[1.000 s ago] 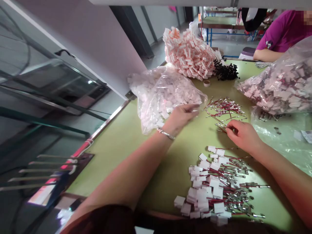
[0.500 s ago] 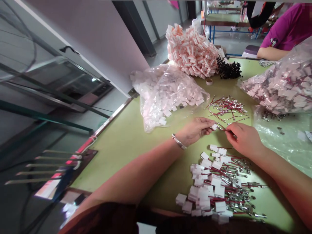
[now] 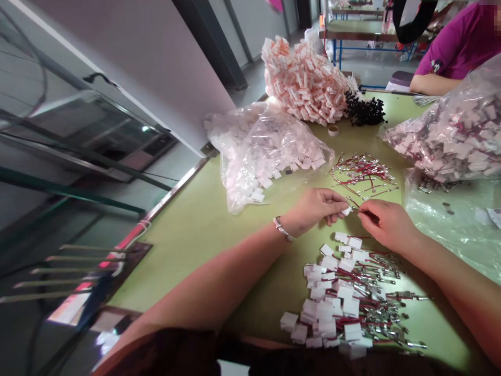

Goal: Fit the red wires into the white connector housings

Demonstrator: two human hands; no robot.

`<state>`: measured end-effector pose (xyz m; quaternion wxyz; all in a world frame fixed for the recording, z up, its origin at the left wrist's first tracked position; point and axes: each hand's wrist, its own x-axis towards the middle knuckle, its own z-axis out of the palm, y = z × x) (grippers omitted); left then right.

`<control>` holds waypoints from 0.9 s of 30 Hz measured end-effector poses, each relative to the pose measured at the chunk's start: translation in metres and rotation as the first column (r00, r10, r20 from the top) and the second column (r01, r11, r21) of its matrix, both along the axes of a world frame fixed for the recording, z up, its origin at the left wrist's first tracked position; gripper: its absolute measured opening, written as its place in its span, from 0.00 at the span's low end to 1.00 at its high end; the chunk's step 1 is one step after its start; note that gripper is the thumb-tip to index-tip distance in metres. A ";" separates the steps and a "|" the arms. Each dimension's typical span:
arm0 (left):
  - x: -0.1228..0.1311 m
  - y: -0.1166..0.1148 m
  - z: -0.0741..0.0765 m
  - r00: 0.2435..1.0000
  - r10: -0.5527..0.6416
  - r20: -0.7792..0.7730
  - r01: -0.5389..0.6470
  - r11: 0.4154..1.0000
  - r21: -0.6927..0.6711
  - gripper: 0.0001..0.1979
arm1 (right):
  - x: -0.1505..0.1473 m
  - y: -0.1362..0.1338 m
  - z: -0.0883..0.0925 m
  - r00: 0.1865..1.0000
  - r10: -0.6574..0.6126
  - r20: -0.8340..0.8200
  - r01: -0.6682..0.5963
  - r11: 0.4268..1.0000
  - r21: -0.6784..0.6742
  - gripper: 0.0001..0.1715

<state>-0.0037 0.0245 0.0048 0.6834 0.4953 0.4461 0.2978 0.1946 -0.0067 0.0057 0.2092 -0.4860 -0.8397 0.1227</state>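
Observation:
Between the thumb and fingers of my left hand [image 3: 326,208] is a small white connector housing [image 3: 347,211]. My right hand [image 3: 385,223] faces it from the right, its fingertips pinched on a thin red wire whose end meets the housing; how deep the end sits I cannot tell. Just beyond both hands lies a loose pile of red wires [image 3: 364,169] with metal terminals. Nearer to me, below my hands, several white housings [image 3: 326,310] with red wires and metal ends are heaped, the housings to the left and the terminals to the right.
An open clear bag of white housings [image 3: 270,151] rests at the left edge of the green table [image 3: 188,250]. Behind it rise a pink-white heap [image 3: 305,83], black parts [image 3: 366,109] and a tape roll [image 3: 333,130]. A full bag [image 3: 454,133] stands right, near a person's purple sleeve [image 3: 446,44].
My hands have come slightly closer together, and the white housing has tilted between my left fingers. The whole view has shifted a little.

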 end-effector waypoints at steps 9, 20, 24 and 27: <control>0.007 -0.008 -0.007 0.966 -0.112 -0.234 0.141 0.983 0.115 0.06 | -0.006 -0.007 -0.015 0.998 0.004 0.057 -0.001 0.998 -0.056 0.09; -0.042 0.034 0.013 0.479 0.493 -0.726 0.215 0.737 0.641 0.15 | -0.005 -0.007 -0.009 0.992 0.127 -0.021 -0.129 0.980 -0.152 0.10; -0.081 0.057 0.006 0.071 0.491 -0.868 0.385 0.789 0.478 0.12 | 0.011 0.007 0.000 0.986 -0.046 -0.157 0.027 0.993 -0.116 0.11; -0.093 0.066 -0.005 0.151 0.483 -0.863 0.327 0.799 0.504 0.11 | 0.029 0.024 0.006 0.934 -0.300 -0.192 0.290 0.954 -0.083 0.11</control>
